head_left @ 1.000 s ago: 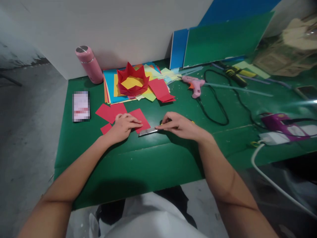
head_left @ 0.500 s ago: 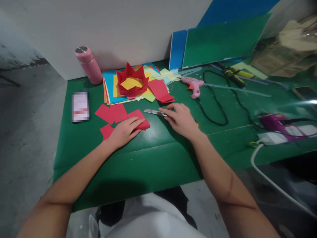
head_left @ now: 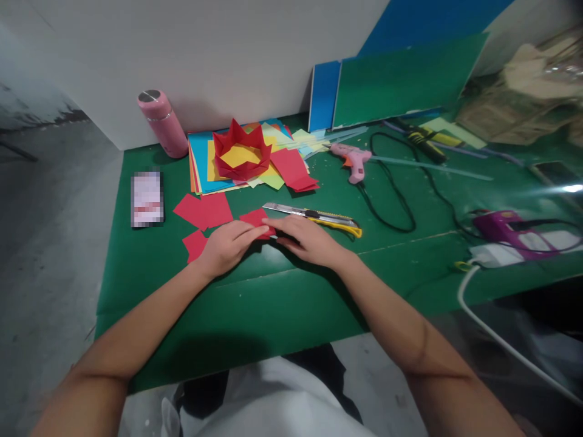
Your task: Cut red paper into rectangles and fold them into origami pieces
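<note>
A small red piece of paper (head_left: 252,215) lies on the green tabletop between my hands. My left hand (head_left: 228,246) holds its near left part, fingers pressed together on it. From the other side, my right hand (head_left: 310,241) grips the paper's right edge, fingertips meeting those of the left. Just beyond my right hand rests a utility knife (head_left: 325,217) with a yellow handle, its blade out and pointing left. More red paper squares (head_left: 216,209) lie left of my hands, and a folded stack of red paper (head_left: 294,170) sits farther back.
A pointed ring of folded red paper (head_left: 222,159) stands on coloured sheets (head_left: 197,161). To the left are a pink flask (head_left: 164,124) and a blurred-out flat item (head_left: 147,199). A pink glue gun (head_left: 353,159) with its black cord lies right, near a purple device (head_left: 505,227).
My right hand has let go of the utility knife, which now lies on the table. It has moved left and down onto the red paper beside my left hand.
</note>
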Motion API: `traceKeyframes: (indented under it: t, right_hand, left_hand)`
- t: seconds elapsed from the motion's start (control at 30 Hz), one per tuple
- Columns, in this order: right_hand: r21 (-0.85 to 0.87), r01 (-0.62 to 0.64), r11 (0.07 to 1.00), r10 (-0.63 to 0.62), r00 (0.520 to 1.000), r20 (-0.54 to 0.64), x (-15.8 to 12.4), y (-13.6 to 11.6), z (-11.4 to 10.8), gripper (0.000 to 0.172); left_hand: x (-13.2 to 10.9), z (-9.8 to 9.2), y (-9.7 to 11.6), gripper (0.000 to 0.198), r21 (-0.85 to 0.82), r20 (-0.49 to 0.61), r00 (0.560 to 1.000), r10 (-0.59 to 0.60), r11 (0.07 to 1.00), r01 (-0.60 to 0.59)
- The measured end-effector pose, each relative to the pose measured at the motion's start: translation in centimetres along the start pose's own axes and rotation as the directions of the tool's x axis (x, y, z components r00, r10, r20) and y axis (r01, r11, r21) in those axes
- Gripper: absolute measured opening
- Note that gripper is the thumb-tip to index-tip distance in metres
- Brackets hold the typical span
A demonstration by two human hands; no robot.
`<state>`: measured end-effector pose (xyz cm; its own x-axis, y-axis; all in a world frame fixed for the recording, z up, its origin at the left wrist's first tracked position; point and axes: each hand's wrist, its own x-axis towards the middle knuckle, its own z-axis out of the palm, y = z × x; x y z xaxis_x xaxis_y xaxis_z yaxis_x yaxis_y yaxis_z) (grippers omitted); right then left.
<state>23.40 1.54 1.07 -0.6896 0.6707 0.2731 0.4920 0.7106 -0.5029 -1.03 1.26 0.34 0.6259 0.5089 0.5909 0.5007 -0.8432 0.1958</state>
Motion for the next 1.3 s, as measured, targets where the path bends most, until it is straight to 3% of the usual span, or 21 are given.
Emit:
traceKeyframes:
  t: [0.13, 0.27, 0.37, 0.53, 0.77, 0.87, 1.0, 1.1, 1.2, 1.3]
  right_hand:
    - [-0.057, -0.070, 0.996, 0.062, 0.989, -0.137, -0.2, 0.2, -0.5, 0.046]
    - [-0.189, -0.281, 0.941, 0.198, 0.909, -0.367, -0.3, 1.5, -1.3, 0.036]
    - [-0.259, -0.412, 0.874, 0.277, 0.859, -0.431, -0.6, 2.8, -1.7, 0.033]
    - [-0.323, -0.469, 0.822, 0.317, 0.848, -0.424, -0.8, 3.9, -1.6, 0.037]
    - [-0.330, -0.447, 0.831, 0.324, 0.873, -0.365, -0.6, 4.0, -1.2, 0.037]
    - [-0.324, -0.452, 0.831, 0.334, 0.871, -0.361, -0.6, 4.0, -1.2, 0.037]
    - [-0.314, -0.453, 0.834, 0.337, 0.870, -0.359, -0.6, 3.9, -1.1, 0.038]
    - [-0.322, -0.444, 0.836, 0.334, 0.878, -0.343, -0.6, 3.8, -1.1, 0.038]
    - [-0.324, -0.444, 0.835, 0.341, 0.881, -0.328, -0.6, 3.7, -1.1, 0.039]
    - [-0.314, -0.445, 0.839, 0.344, 0.880, -0.328, -0.5, 3.6, -1.1, 0.039]
  left_hand:
    - [0.0, -1.2, -0.3, 0.023, 0.131, 0.006, 1.000, -0.001, 0.991, 0.000]
    - [0.1, -1.5, -1.6, 0.024, 0.186, 0.037, 0.973, -0.228, 0.958, 0.218]
    - [0.0, -1.4, -2.6, 0.022, 0.135, 0.020, 0.926, -0.377, 0.919, 0.371]
    - [-0.1, -1.3, -3.3, 0.019, 0.160, -0.018, 0.898, -0.439, 0.886, 0.436]
    - [0.7, -2.4, -1.7, 0.025, 0.092, 0.017, 0.907, -0.421, 0.904, 0.418]
    - [1.3, -4.1, -1.1, 0.028, 0.109, 0.137, 0.878, -0.459, 0.888, 0.447]
    - [1.1, -6.7, -1.5, 0.022, 0.256, 0.365, 0.745, -0.558, 0.830, 0.496]
    - [0.5, -7.6, -2.3, 0.016, 0.263, 0.468, 0.705, -0.532, 0.846, 0.464]
    - [0.1, -7.6, -2.8, 0.020, 0.259, 0.520, 0.694, -0.499, 0.866, 0.429]
    - [0.3, -7.2, -2.8, 0.027, 0.253, 0.504, 0.735, -0.454, 0.891, 0.378]
